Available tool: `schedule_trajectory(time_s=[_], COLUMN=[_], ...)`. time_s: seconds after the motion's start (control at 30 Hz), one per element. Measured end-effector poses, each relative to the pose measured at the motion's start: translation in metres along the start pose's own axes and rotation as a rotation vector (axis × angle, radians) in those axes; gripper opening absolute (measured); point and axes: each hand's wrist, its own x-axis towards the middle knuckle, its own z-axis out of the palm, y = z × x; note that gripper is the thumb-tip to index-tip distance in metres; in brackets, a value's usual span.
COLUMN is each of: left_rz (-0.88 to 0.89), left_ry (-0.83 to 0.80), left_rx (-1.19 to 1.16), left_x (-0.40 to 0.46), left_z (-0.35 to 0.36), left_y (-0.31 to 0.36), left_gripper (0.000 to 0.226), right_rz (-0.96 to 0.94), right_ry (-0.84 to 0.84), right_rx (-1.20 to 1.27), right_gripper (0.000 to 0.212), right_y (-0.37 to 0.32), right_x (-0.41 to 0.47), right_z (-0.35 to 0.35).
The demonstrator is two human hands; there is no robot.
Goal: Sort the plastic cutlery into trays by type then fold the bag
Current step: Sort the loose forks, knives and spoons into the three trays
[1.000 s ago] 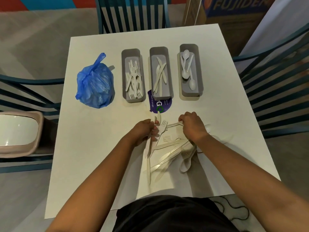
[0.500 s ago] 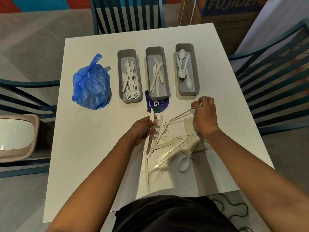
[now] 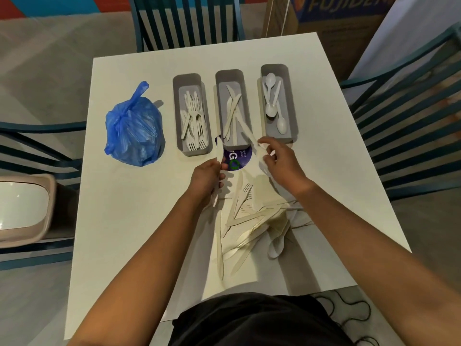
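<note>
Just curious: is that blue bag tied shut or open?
Tied shut: the blue bag is bunched at a knot on top, its tail sticking up.

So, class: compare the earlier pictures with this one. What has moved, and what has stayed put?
The right hand carried its knife up from the loose pile to the middle tray. The left hand also rose, gripping cutlery. The blue bag and other trays stayed put.
</note>
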Motion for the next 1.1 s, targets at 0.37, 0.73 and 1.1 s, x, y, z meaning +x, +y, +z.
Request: schedule_trajectory(time_s=[0.37, 0.73, 1.1], left_rz=[0.131, 0.066, 0.088], left_ry=[0.238, 0.177, 0.143], left_rx=[-0.013, -0.013, 0.009], left_x=[0.015, 0.035, 0.045], left_z=[-0.034, -0.066, -0.056], left_y=[0.008, 0.023, 0.027], left_gripper=[0.018, 0.026, 0.028], right_rz=[0.014, -0.016, -0.23], right_ry=[-0.182, -0.269, -0.16], right_rx=[-0.111, -0.128, -0.158], right_gripper=[0.026, 0.032, 0.034], right_y=[-0.053, -0.088, -0.036], right_x=[0.049, 0.108, 0.064], right_z=[0.058, 0.099, 0.081])
